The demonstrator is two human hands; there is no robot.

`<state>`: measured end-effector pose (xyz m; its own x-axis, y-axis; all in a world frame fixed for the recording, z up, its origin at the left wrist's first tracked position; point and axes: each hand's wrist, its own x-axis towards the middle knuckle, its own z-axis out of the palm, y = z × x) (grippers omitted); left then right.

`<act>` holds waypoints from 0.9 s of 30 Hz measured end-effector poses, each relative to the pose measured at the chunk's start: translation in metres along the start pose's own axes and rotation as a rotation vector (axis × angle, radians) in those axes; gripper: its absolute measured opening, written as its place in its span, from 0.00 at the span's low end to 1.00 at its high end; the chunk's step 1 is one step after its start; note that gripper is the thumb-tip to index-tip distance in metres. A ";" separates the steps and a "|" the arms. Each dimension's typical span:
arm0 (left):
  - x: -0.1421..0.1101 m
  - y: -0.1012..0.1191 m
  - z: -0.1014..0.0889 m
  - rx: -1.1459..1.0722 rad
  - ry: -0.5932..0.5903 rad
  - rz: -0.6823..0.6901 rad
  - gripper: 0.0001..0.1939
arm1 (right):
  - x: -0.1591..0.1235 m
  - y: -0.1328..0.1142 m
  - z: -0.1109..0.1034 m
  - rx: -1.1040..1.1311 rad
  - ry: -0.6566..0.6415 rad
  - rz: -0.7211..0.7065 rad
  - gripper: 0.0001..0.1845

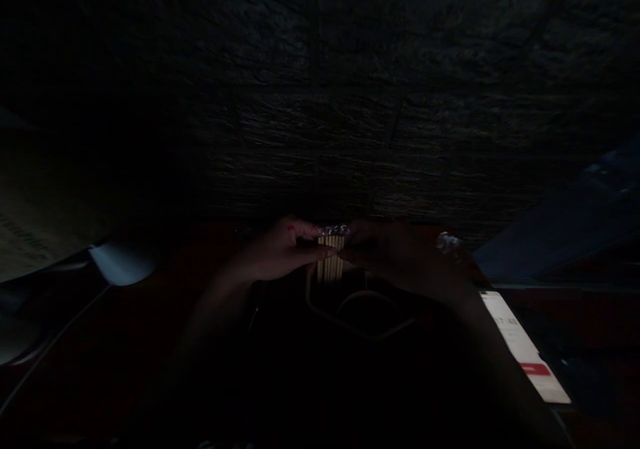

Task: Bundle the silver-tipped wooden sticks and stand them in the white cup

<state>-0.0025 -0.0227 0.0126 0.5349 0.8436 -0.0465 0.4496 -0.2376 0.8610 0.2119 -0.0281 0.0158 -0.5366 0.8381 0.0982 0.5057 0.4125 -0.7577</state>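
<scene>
In dim light, a row of thin wooden sticks (330, 269) stands side by side in front of me. Shiny crumpled foil (334, 230) lies across their top ends. My left hand (283, 252) grips the bundle from the left, its thumb lying over the sticks' front and its fingers at the foil. From the right, my right hand (395, 255) closes on the same bundle, thumb near the other thumb; its far fingers are lost in shadow. Below the sticks, a dark angular rim (370, 337) with a curved edge inside it is barely visible.
A lit phone (525, 349) lies to the right. Another crumpled shiny piece (449, 242) sits beyond my right hand. At left are a pale rounded object (123, 262), a thin cord (60, 342) and a large tan shape (45, 202). A brick-patterned wall (320, 115) rises behind.
</scene>
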 end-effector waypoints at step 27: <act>-0.003 0.005 -0.004 -0.030 0.072 -0.099 0.16 | 0.000 0.003 -0.003 0.053 -0.025 0.004 0.08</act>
<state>-0.0046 -0.0241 0.0196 0.4355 0.8950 -0.0964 0.4754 -0.1377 0.8689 0.2148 -0.0260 0.0155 -0.5515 0.8303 0.0798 0.4715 0.3893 -0.7913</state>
